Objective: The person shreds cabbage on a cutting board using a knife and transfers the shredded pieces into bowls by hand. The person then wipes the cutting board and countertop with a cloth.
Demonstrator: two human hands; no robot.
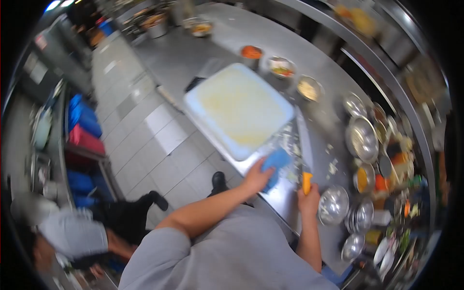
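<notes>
My left hand (257, 175) holds a blue cloth (276, 164) near the front edge of the steel counter, just beside the near corner of a cutting board (239, 108). The board is pale with yellowish stains. In my right hand (308, 197) is the yellow handle of a large knife (305, 145), its blade pointing away along the board's right side. Pale chopped scraps (288, 145) lie scattered between the board and the knife, with a few more to the knife's right.
Small bowls of food (282, 66) stand beyond the board. Steel bowls (333, 205) and containers crowd the right side. Another person (75, 232) is at the lower left, near shelves with blue and red bins (86, 140). Tiled floor (145, 116) runs left of the counter.
</notes>
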